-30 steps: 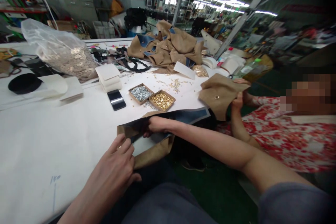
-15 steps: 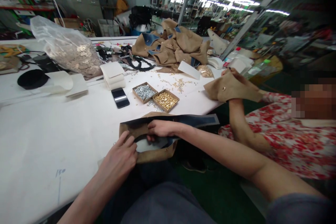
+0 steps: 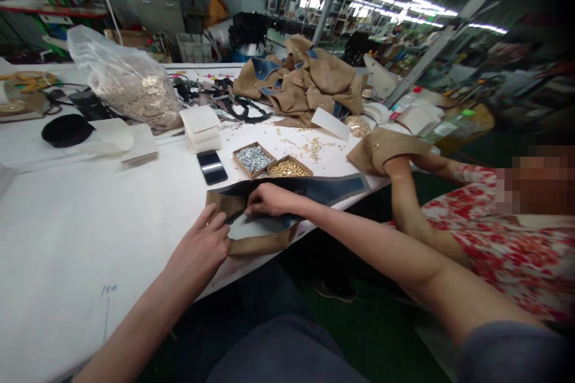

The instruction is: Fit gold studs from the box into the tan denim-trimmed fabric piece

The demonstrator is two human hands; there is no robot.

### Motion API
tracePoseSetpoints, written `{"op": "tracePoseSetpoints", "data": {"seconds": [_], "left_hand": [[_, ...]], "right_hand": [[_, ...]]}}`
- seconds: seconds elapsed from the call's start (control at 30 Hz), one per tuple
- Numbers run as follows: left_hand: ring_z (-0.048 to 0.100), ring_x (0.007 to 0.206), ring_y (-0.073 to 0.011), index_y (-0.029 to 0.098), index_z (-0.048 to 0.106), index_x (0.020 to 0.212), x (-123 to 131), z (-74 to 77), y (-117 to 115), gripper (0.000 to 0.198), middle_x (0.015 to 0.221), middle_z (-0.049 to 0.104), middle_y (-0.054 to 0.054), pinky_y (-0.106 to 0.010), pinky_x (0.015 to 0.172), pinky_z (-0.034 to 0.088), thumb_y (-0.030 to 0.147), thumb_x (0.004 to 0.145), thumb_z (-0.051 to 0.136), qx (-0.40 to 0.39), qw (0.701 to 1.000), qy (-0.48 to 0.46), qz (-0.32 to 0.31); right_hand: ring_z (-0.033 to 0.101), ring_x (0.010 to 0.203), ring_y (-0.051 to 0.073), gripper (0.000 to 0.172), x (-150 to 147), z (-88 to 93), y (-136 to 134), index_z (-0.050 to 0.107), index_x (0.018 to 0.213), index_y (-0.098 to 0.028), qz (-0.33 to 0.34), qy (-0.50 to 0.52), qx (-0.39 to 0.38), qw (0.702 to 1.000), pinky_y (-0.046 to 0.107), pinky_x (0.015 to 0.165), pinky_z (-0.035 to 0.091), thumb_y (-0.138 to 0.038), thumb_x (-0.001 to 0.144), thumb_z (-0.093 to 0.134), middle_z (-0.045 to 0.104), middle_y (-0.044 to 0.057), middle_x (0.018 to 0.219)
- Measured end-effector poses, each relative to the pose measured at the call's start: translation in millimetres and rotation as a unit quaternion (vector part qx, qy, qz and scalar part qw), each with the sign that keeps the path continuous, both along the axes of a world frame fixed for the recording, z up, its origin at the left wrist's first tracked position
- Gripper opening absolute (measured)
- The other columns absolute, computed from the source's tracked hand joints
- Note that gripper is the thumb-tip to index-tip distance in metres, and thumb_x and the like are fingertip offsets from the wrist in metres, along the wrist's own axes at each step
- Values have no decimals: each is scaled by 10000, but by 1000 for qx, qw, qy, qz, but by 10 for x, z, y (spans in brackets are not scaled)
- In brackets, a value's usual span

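Tan-and-blue folded fabric piece [image 3: 261, 245] sits opened out at the centre of the frame, its inside apparently being arranged by touch. At its left end, the left hand [image 3: 204, 245] bends its fingers over the edge, thumb hidden, grip unclear; the right hand [image 3: 272, 199] dips into the opening, fingertips nearly together, any hold impossible to tell. A next move seems to call for a steadied edge. Just above it: a shallow brown cardboard tray [image 3: 243, 168] of tiny silver metal fittings [image 3: 253, 158].
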State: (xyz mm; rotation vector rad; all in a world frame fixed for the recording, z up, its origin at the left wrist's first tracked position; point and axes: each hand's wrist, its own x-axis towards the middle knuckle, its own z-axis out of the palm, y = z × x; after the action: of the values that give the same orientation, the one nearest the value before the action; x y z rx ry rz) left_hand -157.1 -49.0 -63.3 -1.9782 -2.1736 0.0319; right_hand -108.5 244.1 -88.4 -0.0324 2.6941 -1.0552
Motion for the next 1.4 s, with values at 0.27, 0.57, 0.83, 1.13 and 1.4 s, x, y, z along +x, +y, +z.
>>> {"op": "tracePoseSetpoints", "data": {"seconds": [0.27, 0.57, 0.83, 1.13, 1.4], "left_hand": [[570, 1130, -320, 166, 765, 1014, 60, -102, 48, 41, 854, 644, -42, -563, 1352, 204, 165, 1029, 727, -9, 999, -42, -7], [596, 1083, -309, 184, 746, 753, 105, -153, 78, 184, 840, 647, -40, -580, 1327, 215, 180, 926, 807, 3, 994, -109, -4], [590, 1298, -363, 197, 814, 829, 179, -226, 116, 149, 1093, 740, -109, -604, 1355, 153, 269, 958, 830, -48, 994, -99, 3], [605, 1277, -342, 129, 782, 1090, 280, -387, 42, 211, 963, 739, -70, -519, 1406, 4, 56, 931, 664, -43, 995, -91, -6], [638, 1124, -314, 180, 706, 755, 321, -463, 87, 206, 794, 662, -21, -542, 1405, -56, 180, 944, 788, -22, 995, -94, -28]], "right_hand": [[794, 790, 182, 151, 83, -207, -256, 801, 1059, -150, -20, -73, -141, 987, 228, 699, 554, -205, 928, 752, 836, 65, 891], [774, 883, 191, 176, 135, -349, -229, 877, 1025, -192, -4, -17, -122, 992, 248, 786, 525, -313, 900, 857, 850, 29, 943], [788, 946, 222, 211, 220, -306, -266, 907, 1065, -213, 33, -42, -109, 993, 257, 795, 515, -315, 882, 881, 870, 42, 1018], [761, 880, 196, 200, 297, -238, -328, 868, 1027, -185, -10, -56, -108, 993, 242, 740, 498, -278, 851, 892, 847, 25, 960], [755, 874, 185, 110, 395, -290, -474, 850, 976, -191, 65, -27, -104, 992, 246, 768, 480, -173, 911, 763, 837, 17, 940]]}}
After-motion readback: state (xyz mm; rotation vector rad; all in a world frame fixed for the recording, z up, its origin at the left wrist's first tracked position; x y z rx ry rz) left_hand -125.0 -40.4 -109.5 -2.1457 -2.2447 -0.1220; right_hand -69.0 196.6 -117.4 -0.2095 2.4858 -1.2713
